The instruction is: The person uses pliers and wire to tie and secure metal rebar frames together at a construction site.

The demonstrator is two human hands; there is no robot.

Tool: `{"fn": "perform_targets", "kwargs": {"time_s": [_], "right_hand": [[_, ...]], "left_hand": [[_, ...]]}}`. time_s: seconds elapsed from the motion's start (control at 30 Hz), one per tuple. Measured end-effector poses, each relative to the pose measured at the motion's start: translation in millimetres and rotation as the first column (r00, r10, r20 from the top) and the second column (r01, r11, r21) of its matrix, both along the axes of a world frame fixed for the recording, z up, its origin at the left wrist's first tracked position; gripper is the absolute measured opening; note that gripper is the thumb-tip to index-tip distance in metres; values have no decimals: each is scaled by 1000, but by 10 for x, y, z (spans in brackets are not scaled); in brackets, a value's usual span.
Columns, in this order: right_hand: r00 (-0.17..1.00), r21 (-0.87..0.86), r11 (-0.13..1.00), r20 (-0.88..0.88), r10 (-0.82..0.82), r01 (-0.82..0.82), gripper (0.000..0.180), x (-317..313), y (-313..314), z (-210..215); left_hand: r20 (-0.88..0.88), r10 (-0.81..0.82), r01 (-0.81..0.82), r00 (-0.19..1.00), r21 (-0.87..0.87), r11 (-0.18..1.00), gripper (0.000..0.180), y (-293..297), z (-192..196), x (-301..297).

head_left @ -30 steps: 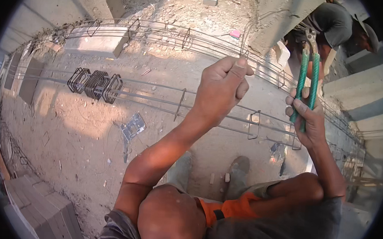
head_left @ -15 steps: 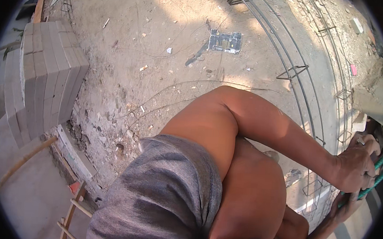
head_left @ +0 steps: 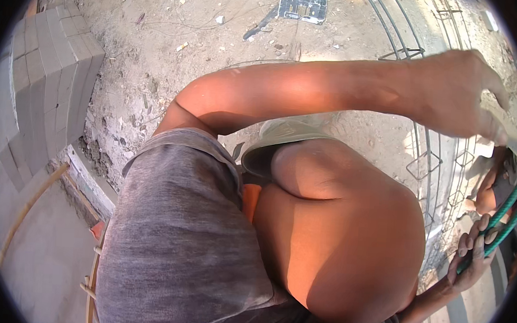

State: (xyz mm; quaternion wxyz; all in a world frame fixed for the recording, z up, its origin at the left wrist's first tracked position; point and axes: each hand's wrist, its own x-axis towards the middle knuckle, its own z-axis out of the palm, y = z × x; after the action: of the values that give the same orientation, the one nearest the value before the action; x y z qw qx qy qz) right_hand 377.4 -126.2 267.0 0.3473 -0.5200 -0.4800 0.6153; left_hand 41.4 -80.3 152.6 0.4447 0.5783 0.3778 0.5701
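My left arm reaches across the top of the view, and my left hand (head_left: pixel 461 94) hovers over the long steel rebar cage (head_left: pixel 427 166) that runs down the right side. Its fingers curl downward at the edge of the view; whatever lies under them is hidden. My right hand (head_left: pixel 471 257) is low at the right edge, closed around green-handled pliers (head_left: pixel 503 218) that point up beside the cage. My grey shirt (head_left: pixel 176 245) and a bent bare limb (head_left: pixel 337 237) fill the middle and hide the ground below.
A stack of grey paving blocks (head_left: pixel 50 78) stands at the left on sandy ground. A flat metal piece (head_left: pixel 303 7) lies at the top. Part of another person (head_left: pixel 493 188) shows beside the cage at the right edge. A thin wooden strip (head_left: pixel 27 209) lies lower left.
The view has swung down and around from the cage toward my own body. My left arm now stretches across the top, and my right hand with the pliers has dropped to the lower right.
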Motion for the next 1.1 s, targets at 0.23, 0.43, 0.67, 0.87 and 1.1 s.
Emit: {"fn": "perform_targets", "kwargs": {"time_s": [0.23, 0.43, 0.67, 0.87, 1.1], "right_hand": [[959, 106, 979, 209, -192, 173, 26, 629, -599, 489], [984, 143, 976, 54, -173, 163, 32, 1033, -929, 587], [964, 124, 957, -21, -263, 264, 25, 1051, -1227, 455], [948, 128, 940, -35, -315, 317, 29, 1099, -1291, 224], [910, 149, 898, -74, -408, 414, 39, 1318, -1386, 161]], "left_hand": [[-944, 302, -577, 130, 176, 798, 119, -1310, -1089, -2508], [-985, 49, -536, 164, -47, 843, 118, -1767, -1928, -2856], [-928, -218, -585, 303, -362, 726, 80, -1511, -2071, -2679], [-641, -268, -452, 719, -725, 520, 46, -1684, -1888, -2946], [-199, 382, -410, 902, -670, 619, 40, -1747, -780, -3006]]}}
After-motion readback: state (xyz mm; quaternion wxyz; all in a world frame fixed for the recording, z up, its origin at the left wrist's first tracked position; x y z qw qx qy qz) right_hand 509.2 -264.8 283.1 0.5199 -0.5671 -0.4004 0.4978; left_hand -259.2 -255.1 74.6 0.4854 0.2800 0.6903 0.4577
